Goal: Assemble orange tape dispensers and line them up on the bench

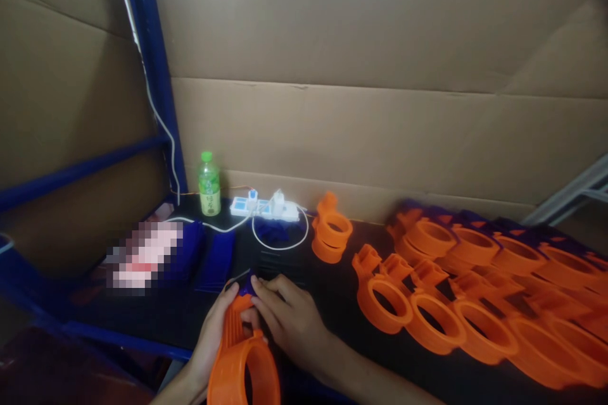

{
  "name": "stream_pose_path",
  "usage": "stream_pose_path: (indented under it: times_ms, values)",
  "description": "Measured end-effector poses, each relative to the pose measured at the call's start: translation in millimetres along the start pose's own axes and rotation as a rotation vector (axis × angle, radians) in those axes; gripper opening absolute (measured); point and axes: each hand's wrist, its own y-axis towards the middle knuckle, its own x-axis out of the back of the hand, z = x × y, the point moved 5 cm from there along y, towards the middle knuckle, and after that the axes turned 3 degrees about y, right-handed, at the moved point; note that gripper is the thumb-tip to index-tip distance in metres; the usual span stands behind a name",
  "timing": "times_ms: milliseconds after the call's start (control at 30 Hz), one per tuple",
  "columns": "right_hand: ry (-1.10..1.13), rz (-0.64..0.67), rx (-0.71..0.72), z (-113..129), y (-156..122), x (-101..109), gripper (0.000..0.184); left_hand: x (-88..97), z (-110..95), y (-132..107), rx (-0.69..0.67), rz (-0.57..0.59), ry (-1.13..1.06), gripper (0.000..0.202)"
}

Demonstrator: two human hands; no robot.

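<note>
My left hand (211, 338) grips an orange plastic ring part (242, 357) by its ribbed handle, ring end toward me, low at the front of the dark table (327, 294). My right hand (285, 316) rests against the top of that handle, fingers curled and pinching at a small dark blue piece (246, 288) at its tip. Both hands touch the same part. What exactly the right fingers hold is hard to make out.
Several more orange ring parts (475, 278) lie in rows across the right of the table, a small stack (331, 228) behind. A green bottle (209, 185), a white power strip (263, 207) with cable, blue pieces (216, 253) and cardboard walls (361, 107) stand behind.
</note>
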Motion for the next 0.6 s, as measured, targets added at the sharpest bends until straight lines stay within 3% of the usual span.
stream_pose_path:
  times_ms: [133, 267, 367, 467, 600]
  values:
    - [-0.069, -0.006, 0.091, 8, -3, 1, 0.032, 2.4, 0, 1, 0.015, -0.013, -0.011, 0.029]
    - [-0.074, -0.021, 0.102, 12, -1, 6, 0.029, -3.0, 2, -3, 0.101, 0.085, -0.009, 0.037]
    - [-0.029, -0.048, 0.050, 8, 6, 15, 0.031, -9.4, 1, -5, 0.062, 0.169, -0.061, 0.032]
    - [0.010, 0.009, 0.016, 2, 16, 23, 0.031, -10.1, 3, 0, 0.031, 0.227, -0.081, 0.037]
    - [-0.082, 0.071, 0.071, -1, 24, 34, 0.028, -1.9, 3, 9, -0.036, 0.189, -0.058, 0.038]
